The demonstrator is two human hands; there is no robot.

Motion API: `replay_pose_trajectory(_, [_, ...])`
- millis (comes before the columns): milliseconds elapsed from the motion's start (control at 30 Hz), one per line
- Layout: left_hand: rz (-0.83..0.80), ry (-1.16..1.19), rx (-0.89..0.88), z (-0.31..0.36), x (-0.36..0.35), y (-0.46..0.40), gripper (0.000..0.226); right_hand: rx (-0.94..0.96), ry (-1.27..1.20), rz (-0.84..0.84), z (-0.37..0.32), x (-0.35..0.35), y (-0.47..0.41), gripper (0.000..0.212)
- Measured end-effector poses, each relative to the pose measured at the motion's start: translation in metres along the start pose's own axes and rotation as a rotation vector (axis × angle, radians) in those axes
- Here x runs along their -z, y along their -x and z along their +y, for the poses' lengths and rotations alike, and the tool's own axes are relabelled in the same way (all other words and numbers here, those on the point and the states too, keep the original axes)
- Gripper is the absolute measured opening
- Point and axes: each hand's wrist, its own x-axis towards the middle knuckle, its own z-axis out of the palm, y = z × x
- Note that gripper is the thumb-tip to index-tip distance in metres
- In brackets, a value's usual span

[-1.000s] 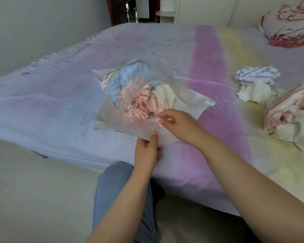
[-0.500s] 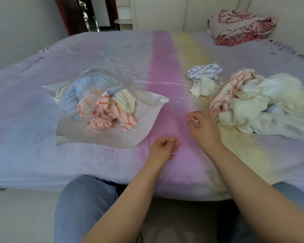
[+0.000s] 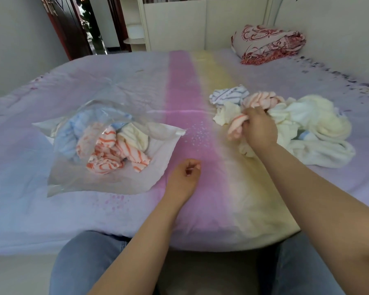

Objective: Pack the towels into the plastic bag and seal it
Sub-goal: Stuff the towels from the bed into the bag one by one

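Note:
A clear plastic bag [image 3: 73, 179] lies on the bed at the left, its mouth toward the right. Inside it are a blue towel [image 3: 69, 137], an orange-striped towel [image 3: 107, 152] and a cream towel [image 3: 134, 137]. At the right lies a pile of loose towels: cream ones [image 3: 315, 128], a blue-striped one [image 3: 230, 95] and a pink-striped one [image 3: 235, 126]. My right hand [image 3: 259, 128] grips the pink-striped towel at the pile's near-left side. My left hand [image 3: 184, 175] rests loosely curled on the bed, just right of the bag, holding nothing.
The bed [image 3: 200, 209] has a lilac, pink and yellow sheet. A folded red-patterned quilt [image 3: 268, 43] sits at the far right corner. My knees in blue jeans [image 3: 87, 265] are at the bed's near edge. A doorway [image 3: 79, 26] is at the far left.
Both hands let go of the bag. My right hand moved right to the loose pile and closed on the pink-striped towel. My left hand settled on the sheet beside the bag.

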Motion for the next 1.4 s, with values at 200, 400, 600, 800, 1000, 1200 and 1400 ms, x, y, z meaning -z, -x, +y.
replay_pose_trajectory(200, [-0.052,0.186,-0.158,-0.004,0.017,0.008,0.085,0.220,-0.811,-0.139,-0.073,0.009,0.093,0.024])
replay_pose_trajectory(400, [-0.138,0.082,-0.093,-0.022,0.041,0.025,0.066,-0.278,-1.392,-0.475,-0.096,0.013,0.138,0.025])
replay_pose_trajectory(600, [0.074,0.052,-0.067,-0.018,0.060,0.039,0.028,-0.127,-0.805,-0.264,-0.084,0.006,0.140,0.029])
replay_pose_trajectory(800, [0.076,-0.059,-0.055,-0.001,0.084,0.040,0.033,0.572,-0.600,-0.274,-0.099,0.015,0.166,0.062])
replay_pose_trajectory(1000, [-0.167,0.506,0.204,-0.006,0.120,0.053,0.037,0.565,-0.424,-0.506,-0.114,-0.008,0.161,0.077])
replay_pose_trajectory(1200, [-0.123,0.030,0.413,-0.022,0.177,0.073,0.058,0.402,-0.736,-0.632,-0.161,-0.016,0.131,0.066])
replay_pose_trajectory(1400, [0.260,0.016,0.342,-0.048,0.162,0.056,0.039,0.499,-0.659,-0.623,-0.245,-0.072,0.106,0.070])
